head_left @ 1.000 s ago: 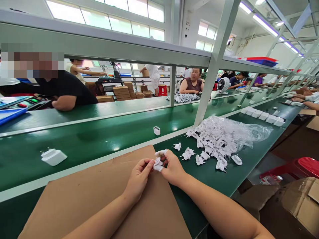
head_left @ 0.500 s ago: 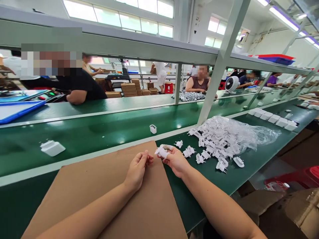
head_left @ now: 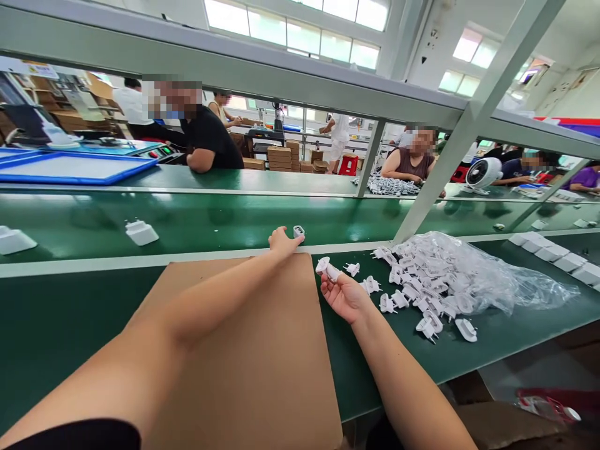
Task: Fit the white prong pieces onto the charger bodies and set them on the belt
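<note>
My left hand is stretched out to the conveyor's near edge, fingers apart. Its thumb is at the lower left side of a white charger body with an open slotted end; firm contact cannot be made out. Over the right edge of the cardboard, my right hand is closed on a white plug head, pinched between thumb and fingertips, with white covering on the fingers. To the right of this hand lie several loose plug heads and a heap of more plug heads.
A brown cardboard sheet covers the bench before me. A clear plastic bag lies behind the heap, near a row of white chargers. Chargers with pins sit on the green belt. A slanted post rises beyond. Co-workers sit opposite.
My left hand has moved from beside the right hand, forward to the charger body on the belt. The right hand keeps the plug head. The view has turned left.
</note>
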`<act>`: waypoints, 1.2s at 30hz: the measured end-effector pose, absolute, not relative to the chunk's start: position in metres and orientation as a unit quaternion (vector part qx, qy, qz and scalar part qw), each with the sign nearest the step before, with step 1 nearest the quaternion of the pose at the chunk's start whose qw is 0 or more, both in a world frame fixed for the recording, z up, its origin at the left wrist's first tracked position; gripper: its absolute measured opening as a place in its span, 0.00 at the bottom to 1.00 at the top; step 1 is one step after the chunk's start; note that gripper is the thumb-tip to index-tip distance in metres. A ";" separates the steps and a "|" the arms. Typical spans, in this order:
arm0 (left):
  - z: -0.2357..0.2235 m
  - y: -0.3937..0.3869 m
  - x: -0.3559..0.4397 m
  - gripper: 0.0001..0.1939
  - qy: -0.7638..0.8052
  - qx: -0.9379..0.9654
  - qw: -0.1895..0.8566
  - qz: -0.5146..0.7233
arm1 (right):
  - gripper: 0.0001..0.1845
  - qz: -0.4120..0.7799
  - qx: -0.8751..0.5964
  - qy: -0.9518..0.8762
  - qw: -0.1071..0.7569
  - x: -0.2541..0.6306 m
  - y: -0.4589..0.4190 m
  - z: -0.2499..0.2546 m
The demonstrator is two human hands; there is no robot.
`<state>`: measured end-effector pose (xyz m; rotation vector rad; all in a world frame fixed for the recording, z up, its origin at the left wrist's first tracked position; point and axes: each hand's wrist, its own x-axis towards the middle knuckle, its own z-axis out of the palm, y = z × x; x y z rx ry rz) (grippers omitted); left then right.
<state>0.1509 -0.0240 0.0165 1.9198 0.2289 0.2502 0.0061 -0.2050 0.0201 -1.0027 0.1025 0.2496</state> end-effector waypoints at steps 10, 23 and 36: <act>0.016 -0.006 0.171 0.24 0.011 0.884 0.461 0.080 | 0.20 0.160 -0.425 0.100 0.886 0.002 -0.203 0.032; 0.010 0.003 -0.002 0.31 -0.120 0.859 0.497 -0.020 | 0.21 0.012 -0.564 -0.010 0.825 -0.004 -0.192 0.039; -0.007 0.023 -0.006 0.22 -0.196 0.779 0.590 -0.086 | 0.12 -0.146 -0.844 -0.241 0.456 -0.023 -0.184 0.032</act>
